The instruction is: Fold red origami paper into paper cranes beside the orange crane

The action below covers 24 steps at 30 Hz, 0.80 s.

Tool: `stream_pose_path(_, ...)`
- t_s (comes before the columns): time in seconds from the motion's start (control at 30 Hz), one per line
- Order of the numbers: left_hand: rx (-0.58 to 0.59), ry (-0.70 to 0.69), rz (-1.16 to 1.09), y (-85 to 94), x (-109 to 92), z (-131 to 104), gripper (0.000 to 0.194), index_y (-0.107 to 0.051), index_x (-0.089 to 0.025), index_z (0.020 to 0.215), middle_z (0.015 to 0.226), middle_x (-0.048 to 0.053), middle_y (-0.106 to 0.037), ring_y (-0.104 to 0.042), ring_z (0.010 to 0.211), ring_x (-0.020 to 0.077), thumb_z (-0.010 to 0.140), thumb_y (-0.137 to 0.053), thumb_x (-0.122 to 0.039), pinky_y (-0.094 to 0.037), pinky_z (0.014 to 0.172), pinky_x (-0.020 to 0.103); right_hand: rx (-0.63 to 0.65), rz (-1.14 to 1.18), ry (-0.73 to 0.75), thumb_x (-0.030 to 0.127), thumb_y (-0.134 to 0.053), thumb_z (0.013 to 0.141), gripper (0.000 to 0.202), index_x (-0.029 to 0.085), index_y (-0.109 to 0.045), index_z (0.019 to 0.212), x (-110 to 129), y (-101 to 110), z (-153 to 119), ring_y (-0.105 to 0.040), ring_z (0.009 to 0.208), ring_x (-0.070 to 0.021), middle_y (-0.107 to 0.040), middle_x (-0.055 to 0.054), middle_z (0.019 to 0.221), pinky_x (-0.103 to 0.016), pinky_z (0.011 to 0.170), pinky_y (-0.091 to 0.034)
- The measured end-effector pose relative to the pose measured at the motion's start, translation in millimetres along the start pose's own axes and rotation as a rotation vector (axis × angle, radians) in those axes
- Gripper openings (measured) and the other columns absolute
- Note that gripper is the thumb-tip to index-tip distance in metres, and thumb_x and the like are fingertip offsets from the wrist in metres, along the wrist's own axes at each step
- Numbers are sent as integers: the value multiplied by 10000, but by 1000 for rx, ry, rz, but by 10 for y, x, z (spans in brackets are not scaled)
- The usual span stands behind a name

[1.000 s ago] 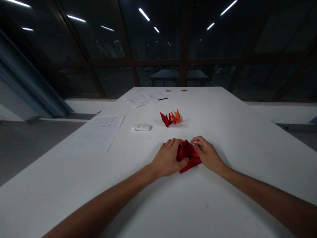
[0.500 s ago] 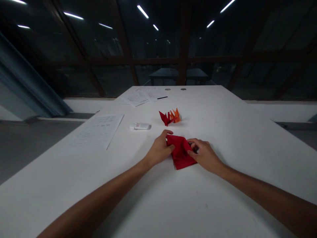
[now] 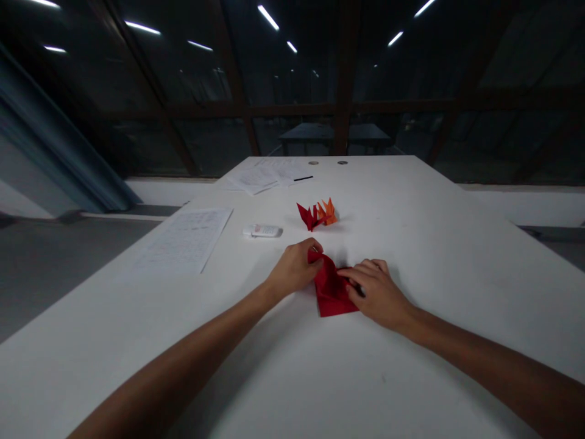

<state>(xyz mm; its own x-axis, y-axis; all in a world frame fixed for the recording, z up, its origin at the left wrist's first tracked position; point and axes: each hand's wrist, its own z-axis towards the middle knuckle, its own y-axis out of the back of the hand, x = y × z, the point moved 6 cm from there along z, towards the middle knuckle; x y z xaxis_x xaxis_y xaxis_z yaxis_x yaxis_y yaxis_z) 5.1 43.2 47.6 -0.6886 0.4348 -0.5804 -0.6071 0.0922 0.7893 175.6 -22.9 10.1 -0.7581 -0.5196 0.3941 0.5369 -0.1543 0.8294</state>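
A sheet of red origami paper lies partly on the white table, with its upper left part lifted and curved. My left hand pinches that raised corner between thumb and fingers. On the paper's right side rests my right hand, thumb and index finger on the paper and the other fingers bent. Its thumb and index are apart, and the fingers press the right part down. Just beyond the hands stand a folded red paper crane and a folded orange paper crane, close together.
A white correction-fluid-like bottle lies left of the cranes. A printed sheet is farther left. More papers and a black pen lie near the far end of the white table. Dark windows stand behind.
My left hand has lifted the paper's corner so it bends up. My right hand has shifted from gripping the right edge to lying over it, index finger stretched onto the paper.
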Motion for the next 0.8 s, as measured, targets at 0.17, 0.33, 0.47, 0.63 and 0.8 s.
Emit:
stream_pose_path(0.17,10,90,-106,-25,127,34,291,-678,-205,919,828,30,-726,-642,697,179,909,-543,-462,-478,672,286,36,-81,56,202,-581,944,252,252,-709,1155,89,-8,-20,-580,996,-244,-723,-54,983,-461,980,-324)
stream_pose_path(0.33,50,110,-174,-49,208,41,241,-670,-185,999,813,26,-729,-641,678,166,818,-657,-344,-466,634,262,63,-112,87,336,-563,988,232,260,-728,1131,146,-7,-19,-575,978,-244,-696,-55,939,-467,983,-329)
stream_pose_path(0.47,26,126,-156,-53,284,72,216,-663,-178,984,793,26,-716,-643,688,175,781,-654,-252,-472,643,270,77,-124,118,401,-547,995,293,233,-716,1167,195,32,-26,-577,1004,-253,-699,-71,977,-488,1018,-312)
stream_pose_path(0.63,40,-14,-234,-45,245,97,233,-662,-178,1005,985,41,-718,-669,879,177,779,-616,-149,-516,806,274,82,-124,125,382,-564,985,276,217,-710,1151,213,39,-33,-583,1040,-258,-710,-76,1041,-496,1040,-302)
stream_pose_path(0.8,225,-171,-330,-16,148,84,233,-696,-176,1013,1081,70,-695,-656,995,188,908,-618,-370,-512,899,292,22,-80,53,230,-581,950,164,235,-721,1035,114,5,-28,-591,1021,-236,-719,-46,1020,-466,1010,-330)
